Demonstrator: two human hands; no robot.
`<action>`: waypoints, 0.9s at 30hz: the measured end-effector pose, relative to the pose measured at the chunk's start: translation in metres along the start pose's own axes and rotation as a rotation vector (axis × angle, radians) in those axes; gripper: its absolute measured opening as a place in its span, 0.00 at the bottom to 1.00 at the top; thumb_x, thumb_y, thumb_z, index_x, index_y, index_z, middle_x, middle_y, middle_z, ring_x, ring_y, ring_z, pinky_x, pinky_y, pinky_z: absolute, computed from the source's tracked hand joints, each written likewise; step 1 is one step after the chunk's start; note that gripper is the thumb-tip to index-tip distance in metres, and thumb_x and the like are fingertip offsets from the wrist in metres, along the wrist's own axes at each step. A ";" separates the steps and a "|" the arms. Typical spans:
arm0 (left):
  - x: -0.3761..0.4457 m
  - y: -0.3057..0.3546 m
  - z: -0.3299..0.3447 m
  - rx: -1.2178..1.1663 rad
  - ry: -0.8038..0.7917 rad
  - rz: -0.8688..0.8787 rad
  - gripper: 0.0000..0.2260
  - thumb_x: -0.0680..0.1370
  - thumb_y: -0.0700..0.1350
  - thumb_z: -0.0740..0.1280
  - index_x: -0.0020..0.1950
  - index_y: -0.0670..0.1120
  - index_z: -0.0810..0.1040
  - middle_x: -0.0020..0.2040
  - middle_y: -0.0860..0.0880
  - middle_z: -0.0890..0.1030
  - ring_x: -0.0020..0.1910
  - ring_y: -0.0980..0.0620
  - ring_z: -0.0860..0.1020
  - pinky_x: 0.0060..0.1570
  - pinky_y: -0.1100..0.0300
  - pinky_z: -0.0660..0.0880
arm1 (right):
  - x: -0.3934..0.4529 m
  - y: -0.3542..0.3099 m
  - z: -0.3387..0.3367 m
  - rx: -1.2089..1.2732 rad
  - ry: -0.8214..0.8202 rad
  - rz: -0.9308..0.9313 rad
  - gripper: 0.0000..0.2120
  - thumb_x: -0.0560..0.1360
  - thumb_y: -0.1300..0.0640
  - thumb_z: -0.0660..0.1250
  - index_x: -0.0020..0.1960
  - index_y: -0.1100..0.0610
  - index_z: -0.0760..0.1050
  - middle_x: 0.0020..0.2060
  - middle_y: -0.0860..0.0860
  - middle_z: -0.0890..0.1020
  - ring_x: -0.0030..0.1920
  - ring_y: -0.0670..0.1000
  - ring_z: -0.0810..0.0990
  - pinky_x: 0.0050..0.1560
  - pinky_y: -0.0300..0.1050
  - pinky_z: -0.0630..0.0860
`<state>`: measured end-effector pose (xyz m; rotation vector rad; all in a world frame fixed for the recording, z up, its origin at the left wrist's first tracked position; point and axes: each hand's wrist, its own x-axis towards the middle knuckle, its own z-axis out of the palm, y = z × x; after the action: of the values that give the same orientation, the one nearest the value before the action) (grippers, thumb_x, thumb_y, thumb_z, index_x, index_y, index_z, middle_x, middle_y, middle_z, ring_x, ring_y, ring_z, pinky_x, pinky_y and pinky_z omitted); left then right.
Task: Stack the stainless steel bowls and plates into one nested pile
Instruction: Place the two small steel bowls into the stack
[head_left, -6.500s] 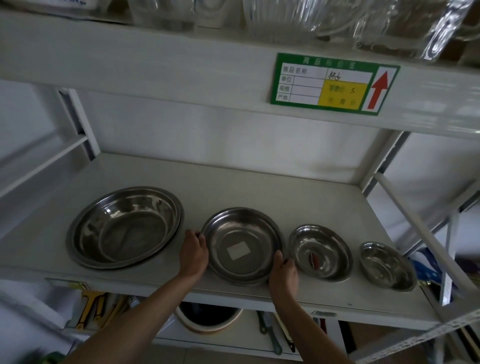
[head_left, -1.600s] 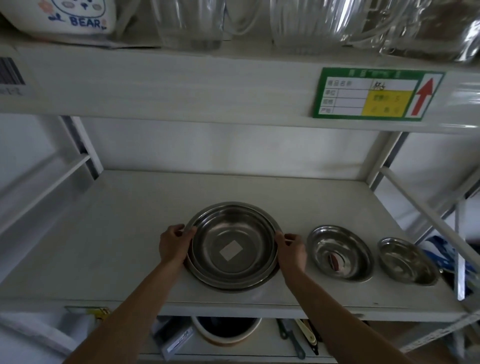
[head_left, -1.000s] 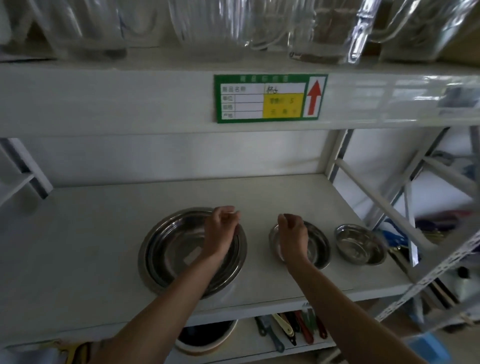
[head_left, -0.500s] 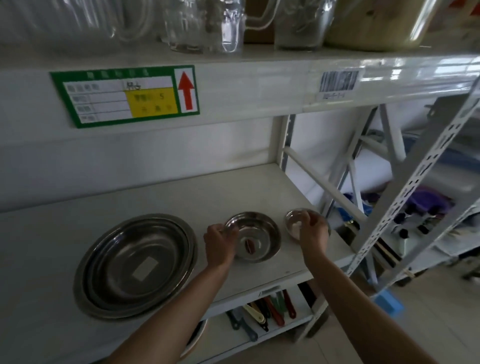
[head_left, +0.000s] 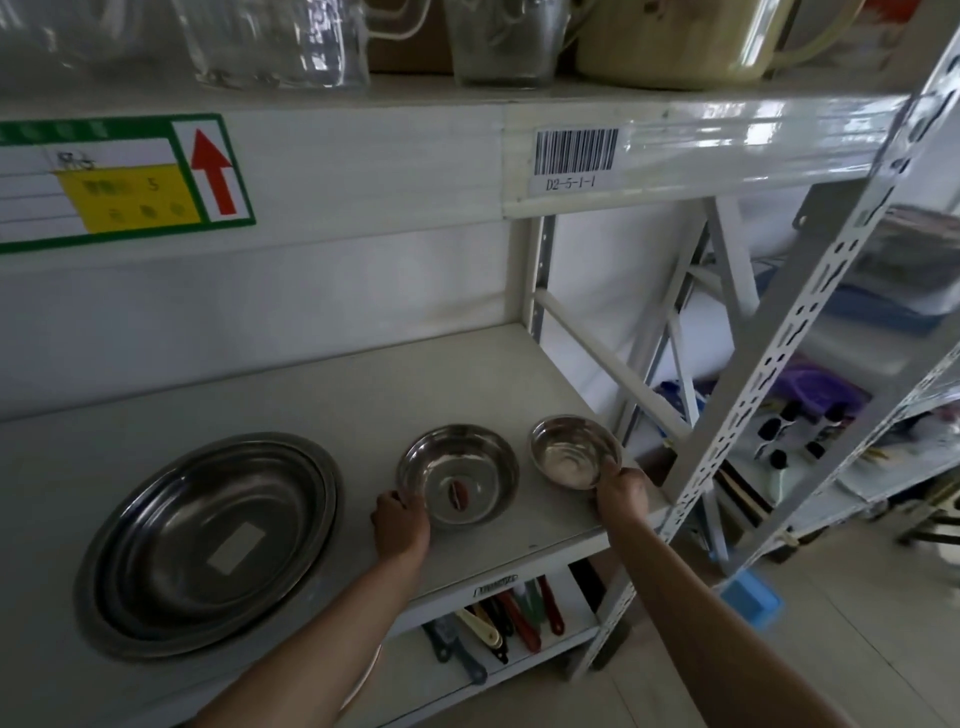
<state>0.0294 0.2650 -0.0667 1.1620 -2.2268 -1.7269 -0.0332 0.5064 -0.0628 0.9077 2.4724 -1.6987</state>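
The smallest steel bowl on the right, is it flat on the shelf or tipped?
Tipped: the small steel bowl leans, its near rim lifted by the right hand.

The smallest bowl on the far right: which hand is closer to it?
Right. The right hand grips the smallest bowl at its near rim; the left hand holds the medium bowl beside it.

My arms: both forearms bare, no sleeves in view. Left hand (head_left: 401, 527) and right hand (head_left: 622, 495) bare, ungloved.
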 end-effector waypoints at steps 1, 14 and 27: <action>0.000 0.000 0.001 0.011 -0.007 0.001 0.17 0.79 0.45 0.62 0.60 0.33 0.71 0.59 0.30 0.77 0.56 0.33 0.79 0.55 0.40 0.77 | 0.002 -0.001 0.000 -0.027 -0.009 -0.009 0.27 0.80 0.44 0.55 0.66 0.66 0.68 0.59 0.66 0.77 0.59 0.65 0.76 0.61 0.59 0.74; 0.002 0.006 -0.003 -0.075 -0.065 -0.004 0.12 0.79 0.38 0.58 0.58 0.31 0.70 0.57 0.29 0.77 0.53 0.32 0.80 0.54 0.37 0.77 | 0.007 -0.007 0.002 -0.042 -0.047 0.021 0.14 0.81 0.57 0.55 0.58 0.64 0.74 0.38 0.58 0.78 0.41 0.57 0.79 0.52 0.58 0.80; 0.013 0.046 -0.047 -0.248 -0.021 0.119 0.12 0.81 0.39 0.58 0.60 0.32 0.70 0.59 0.33 0.75 0.50 0.36 0.79 0.26 0.57 0.80 | -0.015 -0.046 0.023 0.083 -0.143 -0.083 0.13 0.81 0.60 0.56 0.59 0.66 0.73 0.40 0.60 0.79 0.36 0.53 0.78 0.36 0.46 0.78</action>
<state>0.0208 0.2234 -0.0150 0.9428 -1.9757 -1.9056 -0.0492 0.4690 -0.0282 0.6714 2.3959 -1.8338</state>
